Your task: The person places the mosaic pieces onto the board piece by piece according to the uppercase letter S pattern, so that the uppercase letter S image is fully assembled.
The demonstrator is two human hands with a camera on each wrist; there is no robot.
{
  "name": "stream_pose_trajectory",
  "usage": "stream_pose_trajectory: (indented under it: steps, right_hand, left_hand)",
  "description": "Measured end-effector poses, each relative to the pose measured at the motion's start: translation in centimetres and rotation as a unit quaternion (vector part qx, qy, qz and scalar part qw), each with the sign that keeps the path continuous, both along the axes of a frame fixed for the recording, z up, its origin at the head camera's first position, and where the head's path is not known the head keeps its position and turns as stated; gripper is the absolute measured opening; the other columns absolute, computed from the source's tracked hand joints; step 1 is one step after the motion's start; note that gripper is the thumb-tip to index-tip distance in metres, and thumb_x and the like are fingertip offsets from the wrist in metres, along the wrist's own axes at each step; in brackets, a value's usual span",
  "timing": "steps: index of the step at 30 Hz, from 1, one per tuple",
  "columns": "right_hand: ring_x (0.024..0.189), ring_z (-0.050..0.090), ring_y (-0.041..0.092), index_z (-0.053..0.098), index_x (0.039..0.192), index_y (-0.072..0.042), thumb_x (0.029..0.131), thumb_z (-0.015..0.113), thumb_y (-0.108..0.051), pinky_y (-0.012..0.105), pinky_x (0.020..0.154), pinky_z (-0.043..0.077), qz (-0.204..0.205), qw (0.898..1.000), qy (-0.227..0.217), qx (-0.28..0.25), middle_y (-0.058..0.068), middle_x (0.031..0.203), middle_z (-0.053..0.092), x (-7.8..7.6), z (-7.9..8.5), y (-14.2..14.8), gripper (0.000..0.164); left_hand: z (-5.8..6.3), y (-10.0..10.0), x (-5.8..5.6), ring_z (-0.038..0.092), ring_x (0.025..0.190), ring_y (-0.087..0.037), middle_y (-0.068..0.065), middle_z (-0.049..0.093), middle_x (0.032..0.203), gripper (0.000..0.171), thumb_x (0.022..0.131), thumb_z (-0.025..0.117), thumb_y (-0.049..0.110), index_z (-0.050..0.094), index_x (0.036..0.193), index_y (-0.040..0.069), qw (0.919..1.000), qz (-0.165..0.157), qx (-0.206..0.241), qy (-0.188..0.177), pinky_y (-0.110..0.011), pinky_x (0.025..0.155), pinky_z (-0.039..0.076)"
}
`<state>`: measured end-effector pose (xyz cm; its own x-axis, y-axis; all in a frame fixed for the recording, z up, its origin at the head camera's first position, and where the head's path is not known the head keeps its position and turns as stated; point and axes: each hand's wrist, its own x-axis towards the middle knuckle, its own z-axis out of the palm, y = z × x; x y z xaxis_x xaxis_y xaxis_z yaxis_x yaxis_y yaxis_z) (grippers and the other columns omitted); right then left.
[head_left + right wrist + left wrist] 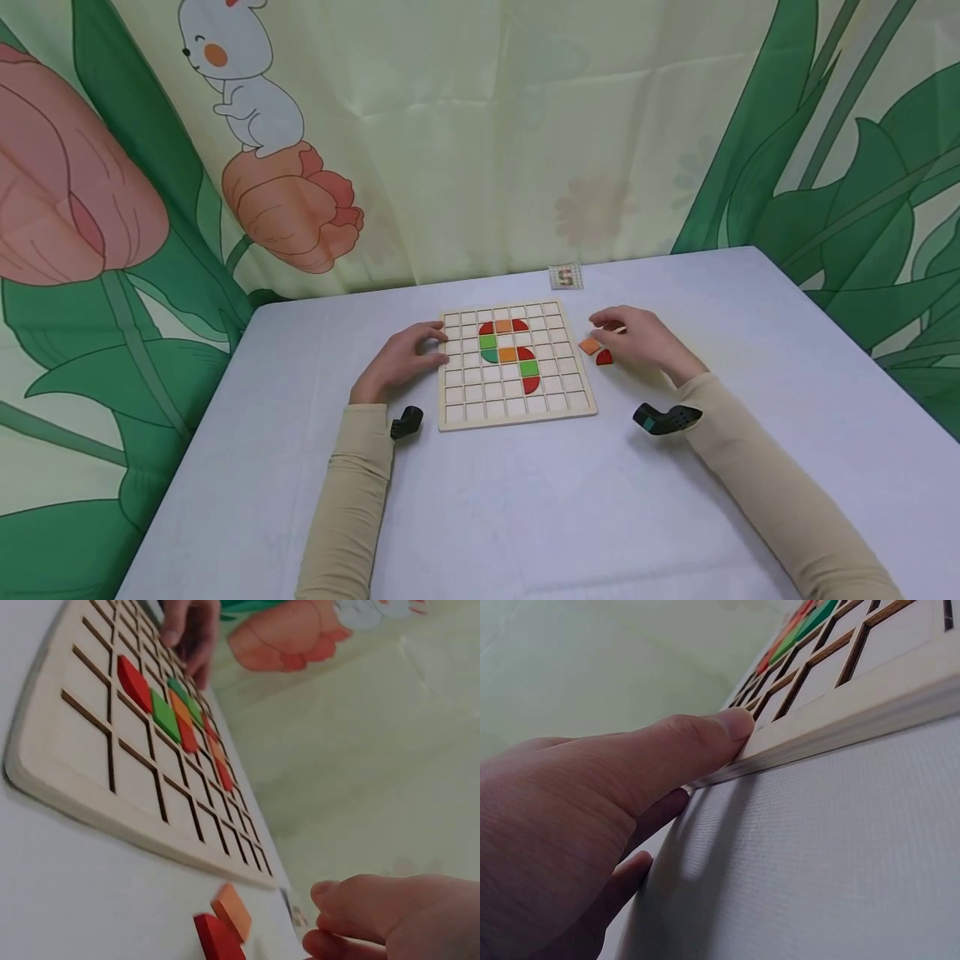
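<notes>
A square wooden grid board [517,422] lies on the white-covered table. Red, orange and green tiles fill several of its cells in an S-like shape, with a green square tile [528,367] towards the lower right. At the board's left side is my left hand [401,358]. Its thumb [731,727] rests on the rim in the left wrist view, the other fingers extended. Right of the board, my right hand [645,337] hovers with loosely bent fingers, nothing visible in them. Close by lie a loose orange square tile [588,345] and a red rounded tile [604,357].
A small picture card [566,276] lies behind the board near the table's back edge. Black wrist cameras sit on both sleeves, the left camera [407,423] beside the board's front corner. A printed curtain [450,150] hangs behind the table [510,508].
</notes>
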<state>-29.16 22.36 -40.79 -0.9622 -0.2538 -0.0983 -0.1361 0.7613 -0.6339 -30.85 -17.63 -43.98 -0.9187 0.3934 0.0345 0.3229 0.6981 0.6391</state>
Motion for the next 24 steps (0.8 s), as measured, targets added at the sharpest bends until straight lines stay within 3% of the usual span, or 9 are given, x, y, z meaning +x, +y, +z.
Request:
stream_pose_trajectory:
  steps: [3, 7, 24]
  right_hand:
    - [0.122, 0.047, 0.037, 0.050, 0.140, -0.003, 0.099, 0.057, -0.032, 0.054, 0.101, 0.042, -0.043, 0.999, -0.031, 0.003, 0.020, 0.133, 0.053, -0.5, -0.2, 2.1, 0.050]
    - [0.125, 0.044, 0.040, 0.045, 0.143, -0.001, 0.099, 0.056, -0.034, 0.057, 0.104, 0.039, -0.060, 0.997, -0.052, 0.004, 0.024, 0.137, 0.050, -0.7, -0.4, 3.8, 0.056]
    - [0.121, 0.051, 0.038, 0.051, 0.136, 0.007, 0.095, 0.063, -0.024, 0.053, 0.103, 0.042, 0.011, 1.000, -0.010, 0.028, 0.025, 0.133, 0.055, -0.5, -1.0, 1.9, 0.053]
  left_hand:
    - [-0.1, 0.0, 0.0, 0.034, 0.142, -0.025, -0.006, 0.047, 0.148, 0.038, 0.088, 0.075, 0.026, 0.064, 0.119, 0.008, 1.0000, -0.001, -0.004, 0.001, -0.041, 0.118, 0.024]
    - [-0.2, 0.0, -0.1, 0.035, 0.141, -0.025, -0.006, 0.048, 0.147, 0.038, 0.088, 0.075, 0.027, 0.064, 0.119, 0.008, 1.0000, -0.005, -0.004, 0.004, -0.041, 0.118, 0.025]
    - [-0.1, 0.1, 0.1, 0.034, 0.142, -0.028, -0.008, 0.046, 0.148, 0.040, 0.088, 0.075, 0.027, 0.064, 0.121, 0.007, 1.0000, -0.003, 0.000, 0.001, -0.044, 0.117, 0.025]
